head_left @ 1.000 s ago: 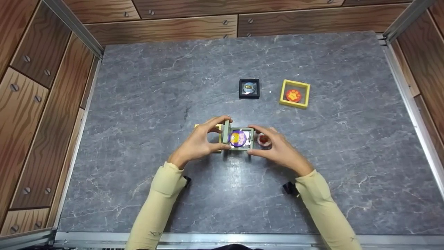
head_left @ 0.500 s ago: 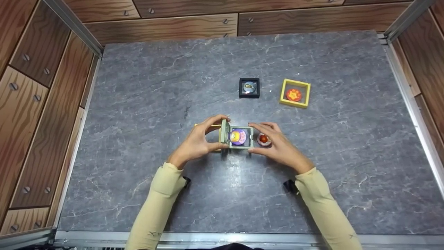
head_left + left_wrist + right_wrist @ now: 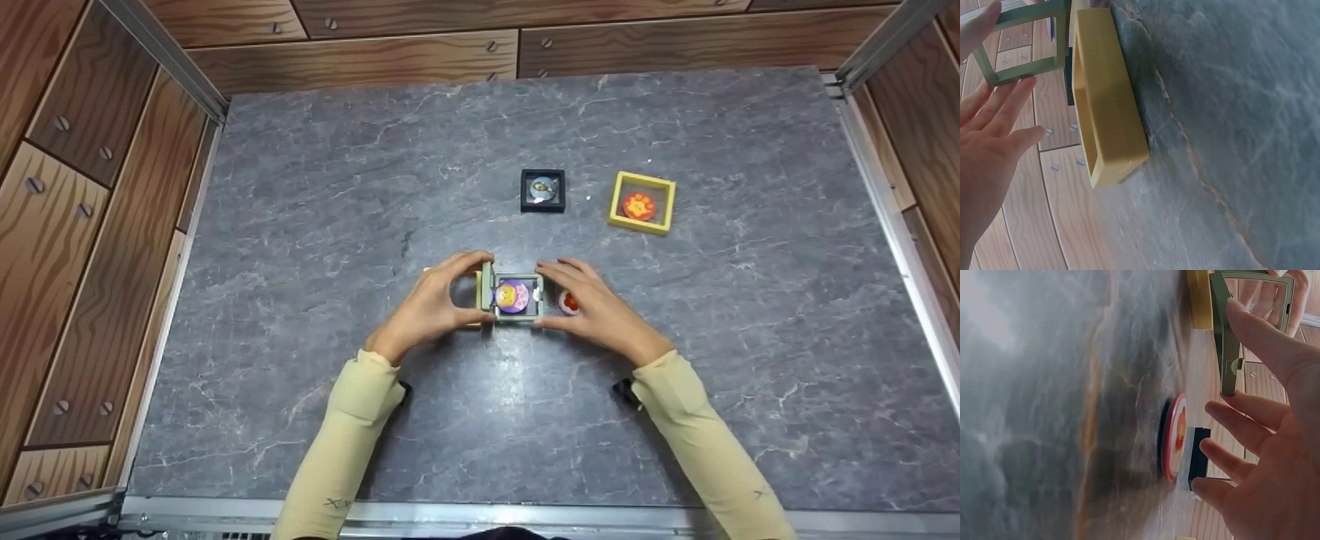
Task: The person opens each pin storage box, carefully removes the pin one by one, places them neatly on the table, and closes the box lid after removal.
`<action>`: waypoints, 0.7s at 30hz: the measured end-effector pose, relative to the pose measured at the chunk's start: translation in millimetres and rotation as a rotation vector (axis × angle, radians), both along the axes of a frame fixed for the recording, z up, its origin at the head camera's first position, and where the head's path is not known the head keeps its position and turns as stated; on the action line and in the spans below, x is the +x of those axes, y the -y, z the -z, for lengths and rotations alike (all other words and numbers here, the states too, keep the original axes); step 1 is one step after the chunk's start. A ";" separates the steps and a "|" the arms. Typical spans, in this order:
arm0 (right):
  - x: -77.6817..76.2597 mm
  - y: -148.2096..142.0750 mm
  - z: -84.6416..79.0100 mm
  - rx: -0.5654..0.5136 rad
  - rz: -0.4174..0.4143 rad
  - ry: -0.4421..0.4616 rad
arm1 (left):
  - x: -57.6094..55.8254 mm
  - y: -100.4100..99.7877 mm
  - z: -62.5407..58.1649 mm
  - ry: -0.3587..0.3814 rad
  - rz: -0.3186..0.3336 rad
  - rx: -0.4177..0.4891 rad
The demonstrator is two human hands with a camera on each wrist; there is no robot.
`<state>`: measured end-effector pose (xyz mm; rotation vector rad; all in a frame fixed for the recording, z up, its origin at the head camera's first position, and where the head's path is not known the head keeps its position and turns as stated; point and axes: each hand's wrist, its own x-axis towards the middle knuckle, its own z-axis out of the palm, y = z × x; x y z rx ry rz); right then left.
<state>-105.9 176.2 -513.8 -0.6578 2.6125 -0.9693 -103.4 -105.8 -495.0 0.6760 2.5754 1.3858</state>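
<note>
Both hands hold a small green hinged display frame, its two halves swung apart, above the table. A round purple badge with a yellow character sits in its right half. My left hand pinches the upright left half by its far and near edges, thumb nearest me. My right hand grips the right half between thumb and index fingertip, the other fingers spread loose in the right wrist view. Under that hand lies a round red flower badge, partly covered in the head view.
A yellow frame lies on the table beneath my left hand, mostly hidden in the head view. Farther back are a black frame with a badge inside and another yellow frame around an orange badge. Wood-patterned walls border the table.
The green frame's left half leaned left half a second ago and now stands more upright. My right hand has shifted slightly left with its half. The other things stay put.
</note>
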 end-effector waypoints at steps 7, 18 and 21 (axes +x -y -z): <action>-5.1 0.2 2.6 0.041 -0.015 -0.010 | -1.4 -0.5 4.4 -0.005 -0.011 -0.035; -9.6 2.7 7.9 0.104 -0.048 -0.106 | -2.9 -0.8 8.1 0.000 0.004 -0.084; -9.3 3.1 9.8 0.102 -0.046 -0.127 | -3.6 -1.0 9.3 -0.007 0.012 -0.088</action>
